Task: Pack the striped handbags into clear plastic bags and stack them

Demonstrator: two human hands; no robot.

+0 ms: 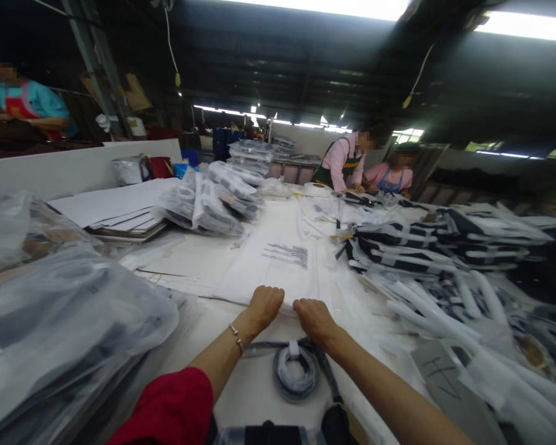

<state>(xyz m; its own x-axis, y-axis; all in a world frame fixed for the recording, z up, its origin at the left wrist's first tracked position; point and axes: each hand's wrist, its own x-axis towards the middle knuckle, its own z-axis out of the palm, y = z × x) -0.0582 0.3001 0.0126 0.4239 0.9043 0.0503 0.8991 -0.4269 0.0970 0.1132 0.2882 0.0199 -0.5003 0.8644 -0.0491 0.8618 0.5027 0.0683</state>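
A translucent plastic bag (269, 266) with dark printed lines lies flat on the white table, its near edge toward me. My left hand (266, 306) is closed on that near edge, with a metal bracelet at the wrist. Just right of it, a small gap apart, my right hand (312, 315) also grips the edge with curled fingers. Below the hands lies a coiled, wrapped cord or strap (295, 372), with a white band around its top.
Wrapped bundles (217, 201) and white boards (115, 204) sit at the back left. A large plastic-covered pile (83, 309) fills the near left. Black and white wrapped goods (412, 241) crowd the right. Several people stand farther back.
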